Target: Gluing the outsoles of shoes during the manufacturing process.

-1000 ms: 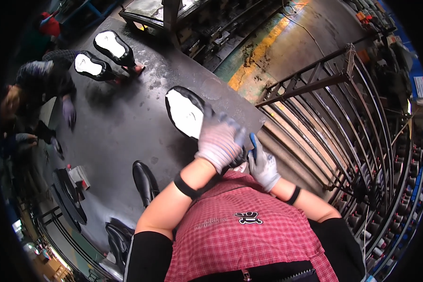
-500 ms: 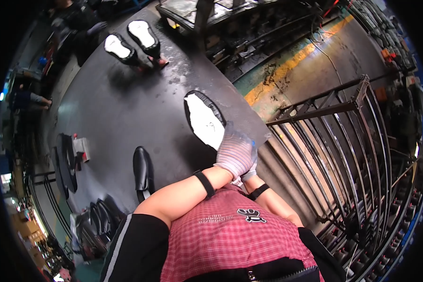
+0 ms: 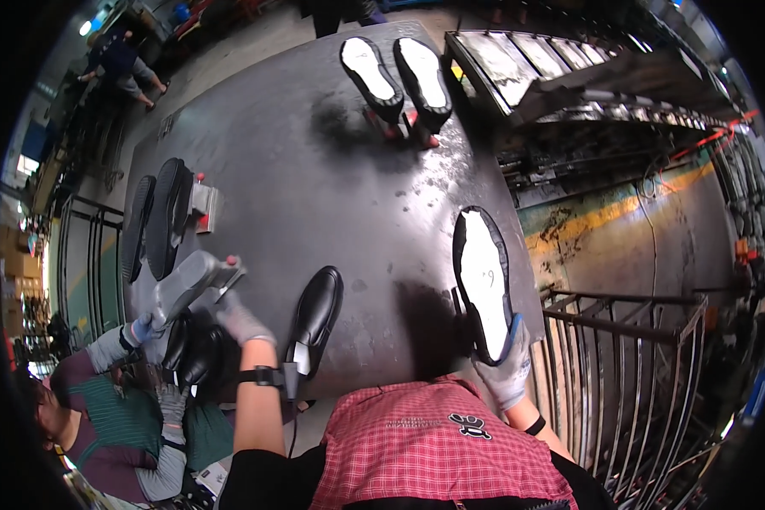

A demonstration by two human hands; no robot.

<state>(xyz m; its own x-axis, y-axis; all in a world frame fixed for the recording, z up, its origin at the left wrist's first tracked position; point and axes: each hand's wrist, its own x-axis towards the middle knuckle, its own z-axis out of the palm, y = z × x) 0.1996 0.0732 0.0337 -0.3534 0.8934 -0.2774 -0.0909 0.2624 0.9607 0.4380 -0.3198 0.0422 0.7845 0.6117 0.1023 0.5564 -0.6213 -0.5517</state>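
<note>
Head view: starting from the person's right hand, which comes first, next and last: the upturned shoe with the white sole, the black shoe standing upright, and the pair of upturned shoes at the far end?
1. Upturned white-soled shoe, held in the right hand.
2. Black upright shoe, to the left, mid-table.
3. Pair of upturned shoes, at the table's far edge.

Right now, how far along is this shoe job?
Looks done: two white-soled shoes stand upturned at the table's far end. In hand: the right hand grips another white-soled shoe; the left hand reaches beside a black shoe. Left: dark soles stacked left.

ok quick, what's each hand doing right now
Left hand: reaching toward a grey tool, grip cannot be told.
Right hand: closed on the upturned shoe.
</note>
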